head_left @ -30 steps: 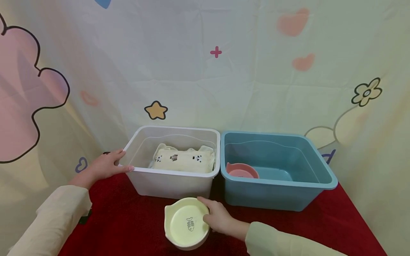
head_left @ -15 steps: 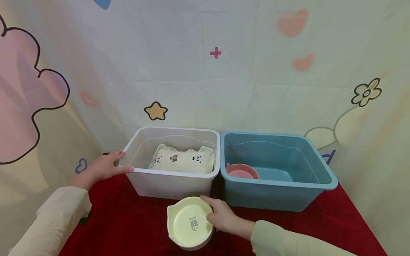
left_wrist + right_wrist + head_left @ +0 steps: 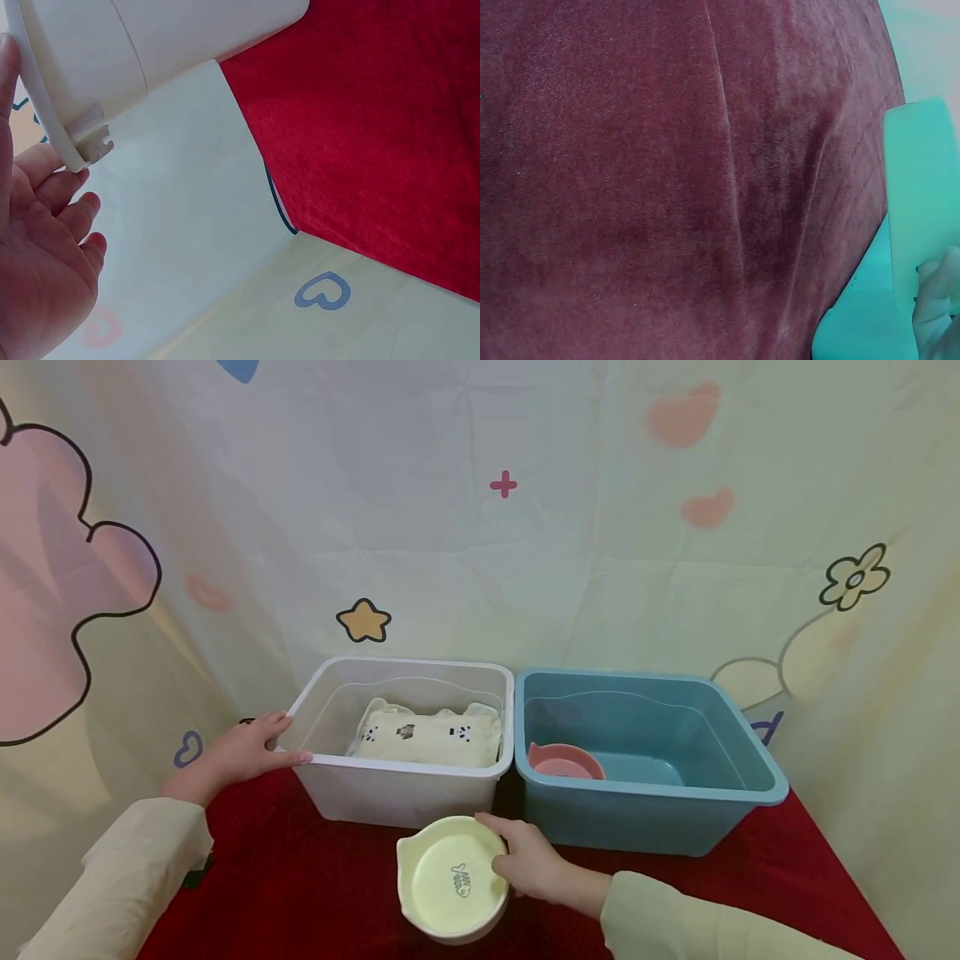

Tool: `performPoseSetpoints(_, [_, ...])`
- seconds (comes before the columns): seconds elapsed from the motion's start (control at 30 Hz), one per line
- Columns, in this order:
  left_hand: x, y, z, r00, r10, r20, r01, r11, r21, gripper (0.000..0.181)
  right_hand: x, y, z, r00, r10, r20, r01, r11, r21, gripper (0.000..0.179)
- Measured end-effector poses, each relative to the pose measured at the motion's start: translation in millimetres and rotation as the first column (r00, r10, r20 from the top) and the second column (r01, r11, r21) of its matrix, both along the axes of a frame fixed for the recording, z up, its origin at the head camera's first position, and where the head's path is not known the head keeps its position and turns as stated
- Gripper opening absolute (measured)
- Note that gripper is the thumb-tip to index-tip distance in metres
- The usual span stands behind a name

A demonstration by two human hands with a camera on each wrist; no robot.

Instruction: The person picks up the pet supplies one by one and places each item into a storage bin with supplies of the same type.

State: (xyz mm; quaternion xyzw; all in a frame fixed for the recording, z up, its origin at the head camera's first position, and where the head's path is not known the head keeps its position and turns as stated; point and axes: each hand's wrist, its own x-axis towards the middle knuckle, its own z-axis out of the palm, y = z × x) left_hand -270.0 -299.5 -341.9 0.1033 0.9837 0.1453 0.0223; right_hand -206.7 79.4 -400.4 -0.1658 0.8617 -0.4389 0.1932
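A pale yellow cat-eared pet bowl (image 3: 438, 885) with a fishbone drawing inside is held in front of the bins, tilted toward the camera. My right hand (image 3: 531, 862) grips its right edge, thumb at the inner wall. From the right wrist, only the side of the bowl (image 3: 921, 180) and a few fingers (image 3: 936, 296) show at the right border. My left hand (image 3: 247, 752) holds the front left corner of the white bin (image 3: 397, 795); in the left wrist view, fingers (image 3: 64, 187) curl under the rim and the thumb lies over it.
Inside the white bin lies a cream cushion (image 3: 420, 742) with small animal prints. Beside it, a blue bin (image 3: 622, 822) holds a pink cat-eared bowl (image 3: 566, 762). Both stand on a red cloth (image 3: 300, 885), before a printed curtain (image 3: 450, 585).
My right hand has carried the yellow bowl slightly right, with the bowl turning a little. My left hand stays at the white bin's corner.
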Motion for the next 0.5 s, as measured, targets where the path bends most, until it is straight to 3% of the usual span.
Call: performPoseSetpoints(0.5, [0.7,0.3,0.7,1.000,-0.007,-0.008,0.007,1.000,-0.005,0.089,-0.5,8.9,15.5,0.999,0.004,-0.036,-0.004,1.000,0.014,0.057])
